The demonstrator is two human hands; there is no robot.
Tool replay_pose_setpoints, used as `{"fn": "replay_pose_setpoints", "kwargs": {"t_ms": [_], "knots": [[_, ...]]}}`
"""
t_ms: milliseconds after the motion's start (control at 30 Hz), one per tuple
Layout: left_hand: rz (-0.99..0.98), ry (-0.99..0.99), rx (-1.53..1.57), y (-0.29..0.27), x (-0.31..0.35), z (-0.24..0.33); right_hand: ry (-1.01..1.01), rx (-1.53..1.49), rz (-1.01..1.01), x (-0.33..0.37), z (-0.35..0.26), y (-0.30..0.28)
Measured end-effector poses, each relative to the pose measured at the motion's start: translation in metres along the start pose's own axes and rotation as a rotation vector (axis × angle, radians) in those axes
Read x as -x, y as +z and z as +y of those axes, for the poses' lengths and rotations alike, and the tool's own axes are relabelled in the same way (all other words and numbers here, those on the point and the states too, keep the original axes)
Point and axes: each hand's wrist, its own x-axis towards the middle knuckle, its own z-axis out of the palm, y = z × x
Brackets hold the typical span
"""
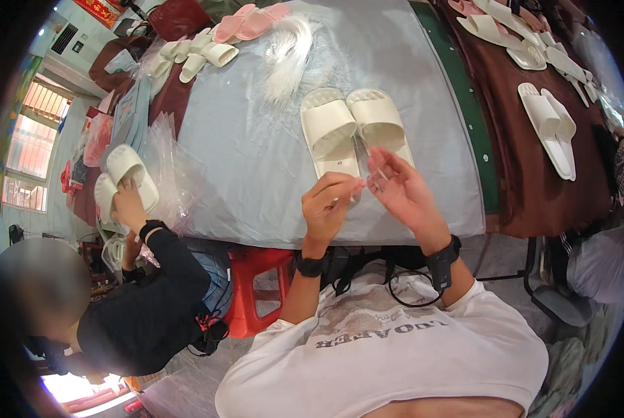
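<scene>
A pair of cream slippers lies side by side on the grey cloth in front of me, a left slipper (329,132) and a right slipper (378,118). Over their near ends, my left hand (324,205) is closed in a pinch, and what it holds is too small to make out. Close beside it, my right hand (404,191) has its fingers bent towards the thumb, slightly blurred. A thin pale strip seems to show at those fingers, but its kind is unclear. Beyond the slippers lies a loose bundle of thin white plastic strips (289,52).
Cream slippers (207,52) and pink slippers (252,21) sit at the table's far left. More slippers (549,125) rest on brown cloth (528,195) at right. On the left, a co-worker (137,299) handles cream slippers (127,174) by clear bags (172,167). A red stool (259,285) stands below.
</scene>
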Motion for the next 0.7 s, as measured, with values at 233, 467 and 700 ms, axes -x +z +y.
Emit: {"fn": "replay_pose_setpoints", "kwargs": {"t_ms": [233, 467, 700], "knots": [[0.330, -0.252, 0.136, -0.008, 0.012, 0.000, -0.305, -0.112, 0.112, -0.005, -0.046, -0.041], [0.571, -0.364, 0.130, -0.024, 0.007, -0.012, -0.453, -0.036, 0.163, 0.004, -0.070, -0.070], [0.461, -0.423, 0.100, -0.023, 0.000, -0.008, -0.518, 0.647, 0.082, 0.018, -0.054, -0.038]]}}
